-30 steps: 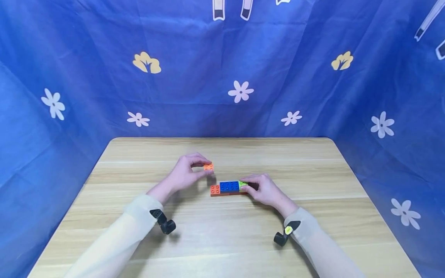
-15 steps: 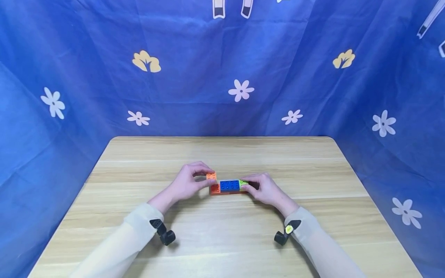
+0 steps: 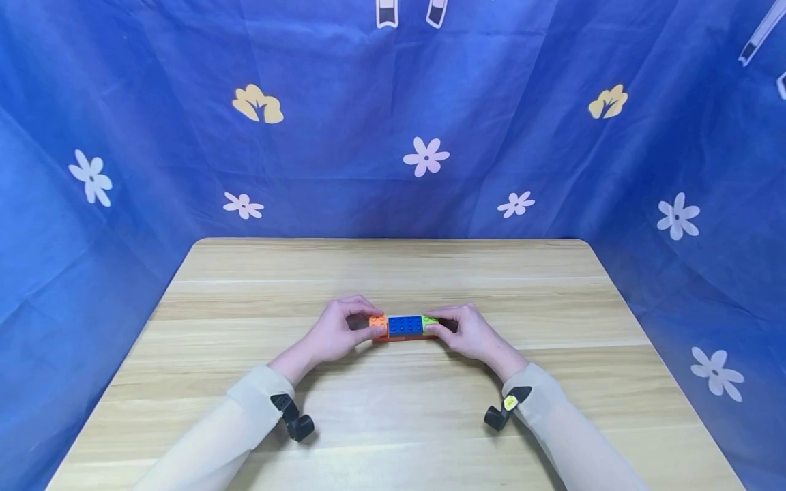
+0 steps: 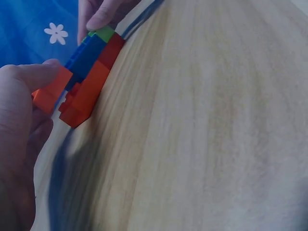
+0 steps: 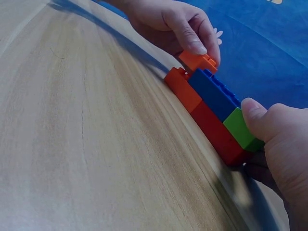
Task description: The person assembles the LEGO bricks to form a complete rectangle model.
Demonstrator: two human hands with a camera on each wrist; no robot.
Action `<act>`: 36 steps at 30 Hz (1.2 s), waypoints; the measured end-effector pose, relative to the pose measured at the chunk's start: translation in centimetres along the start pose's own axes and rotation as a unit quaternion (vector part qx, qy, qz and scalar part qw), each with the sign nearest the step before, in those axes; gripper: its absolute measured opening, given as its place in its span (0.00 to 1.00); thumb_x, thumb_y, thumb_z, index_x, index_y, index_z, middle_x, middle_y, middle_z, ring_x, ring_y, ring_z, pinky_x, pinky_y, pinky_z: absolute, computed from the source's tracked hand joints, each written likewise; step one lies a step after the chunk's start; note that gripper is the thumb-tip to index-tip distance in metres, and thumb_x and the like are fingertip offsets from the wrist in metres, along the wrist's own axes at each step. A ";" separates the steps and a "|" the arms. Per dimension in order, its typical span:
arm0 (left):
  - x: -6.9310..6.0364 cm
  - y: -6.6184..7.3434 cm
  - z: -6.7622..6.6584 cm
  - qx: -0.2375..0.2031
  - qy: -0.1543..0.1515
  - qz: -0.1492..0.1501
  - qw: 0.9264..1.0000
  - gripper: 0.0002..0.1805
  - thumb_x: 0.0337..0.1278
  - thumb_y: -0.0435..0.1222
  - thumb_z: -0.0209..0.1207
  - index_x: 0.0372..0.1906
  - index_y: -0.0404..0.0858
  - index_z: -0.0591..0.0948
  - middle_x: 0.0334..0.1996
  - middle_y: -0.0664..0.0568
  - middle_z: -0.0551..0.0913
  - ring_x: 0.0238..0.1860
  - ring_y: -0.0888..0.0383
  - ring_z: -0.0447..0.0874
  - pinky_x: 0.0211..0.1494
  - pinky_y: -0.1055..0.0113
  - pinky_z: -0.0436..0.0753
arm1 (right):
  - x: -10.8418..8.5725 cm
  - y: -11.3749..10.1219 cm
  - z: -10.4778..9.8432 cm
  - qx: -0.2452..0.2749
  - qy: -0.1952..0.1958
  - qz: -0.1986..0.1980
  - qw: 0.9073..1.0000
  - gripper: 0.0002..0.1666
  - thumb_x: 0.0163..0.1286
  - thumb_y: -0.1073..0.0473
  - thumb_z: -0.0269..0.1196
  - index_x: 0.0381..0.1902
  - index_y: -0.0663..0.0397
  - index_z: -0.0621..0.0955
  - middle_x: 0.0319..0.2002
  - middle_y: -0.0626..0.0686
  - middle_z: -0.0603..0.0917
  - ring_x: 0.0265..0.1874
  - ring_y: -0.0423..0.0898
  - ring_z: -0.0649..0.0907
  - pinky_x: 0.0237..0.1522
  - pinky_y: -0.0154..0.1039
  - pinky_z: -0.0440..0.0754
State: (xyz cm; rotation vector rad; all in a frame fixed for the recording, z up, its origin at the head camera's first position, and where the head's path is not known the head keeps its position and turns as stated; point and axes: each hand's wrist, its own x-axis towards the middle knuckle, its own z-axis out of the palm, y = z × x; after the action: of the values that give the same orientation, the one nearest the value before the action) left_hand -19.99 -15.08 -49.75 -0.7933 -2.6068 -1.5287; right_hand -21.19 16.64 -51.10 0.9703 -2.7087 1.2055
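Observation:
My left hand (image 3: 334, 333) pinches a small orange brick (image 4: 54, 90) between thumb and fingers. In both wrist views that brick hovers just above the bare studs at the left end of a low brick row. The row's bottom layer is an orange brick (image 4: 91, 94) and a red brick (image 5: 219, 134) end to end. On top of them sit a blue brick (image 3: 405, 325) and a green brick (image 5: 240, 129). At the row's right end my right hand (image 3: 471, 334) grips the green brick, thumb on the near side; its other fingers are partly hidden.
The bricks rest on a wood-grain table (image 3: 393, 409), near its middle. A blue cloth (image 3: 331, 157) with flower prints hangs behind and beside the table. A black wrist camera (image 3: 295, 417) sits on the left sleeve, another camera (image 3: 503, 411) on the right.
My left hand has brought the small orange brick right and toward me, from behind the row to over its left end. My right hand has stayed on the green brick.

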 end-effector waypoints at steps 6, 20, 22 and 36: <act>-0.1 -0.2 0.5 -0.003 0.000 -0.001 1.000 0.15 0.58 0.41 0.79 0.49 0.42 0.92 0.43 0.59 0.88 0.47 0.57 0.85 0.53 0.53 0.84 | 0.1 -0.1 0.0 0.000 -0.006 0.008 1.000 0.21 0.74 0.48 0.71 0.59 0.52 0.89 0.53 0.51 0.90 0.57 0.48 0.87 0.61 0.50 0.82; -0.1 -0.8 0.8 -0.002 -0.001 0.008 1.000 0.16 0.58 0.41 0.78 0.50 0.43 0.92 0.44 0.60 0.88 0.45 0.59 0.86 0.50 0.56 0.85 | 0.0 -0.2 0.0 0.000 -0.004 0.004 1.000 0.21 0.74 0.50 0.71 0.59 0.54 0.89 0.53 0.52 0.90 0.56 0.49 0.87 0.61 0.51 0.83; -0.2 -0.8 0.8 0.000 0.000 0.007 1.000 0.16 0.58 0.41 0.78 0.50 0.43 0.92 0.44 0.60 0.88 0.45 0.59 0.86 0.50 0.57 0.85 | 0.0 -0.2 0.0 0.000 -0.004 0.006 1.000 0.21 0.74 0.50 0.71 0.59 0.53 0.89 0.53 0.52 0.90 0.56 0.49 0.87 0.62 0.51 0.82; -0.2 -0.8 1.2 0.024 0.003 -0.011 1.000 0.16 0.56 0.40 0.79 0.49 0.42 0.92 0.43 0.61 0.88 0.49 0.60 0.85 0.58 0.57 0.81 | 0.0 -0.2 -0.2 0.010 -0.008 -0.001 1.000 0.21 0.74 0.48 0.72 0.59 0.52 0.89 0.53 0.52 0.90 0.56 0.49 0.87 0.60 0.49 0.83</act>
State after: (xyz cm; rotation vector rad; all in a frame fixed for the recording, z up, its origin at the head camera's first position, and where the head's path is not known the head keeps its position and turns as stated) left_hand -19.86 -14.49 -51.11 -0.7559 -2.6454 -1.4668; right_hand -21.10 16.64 -50.85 0.9884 -2.7127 1.2330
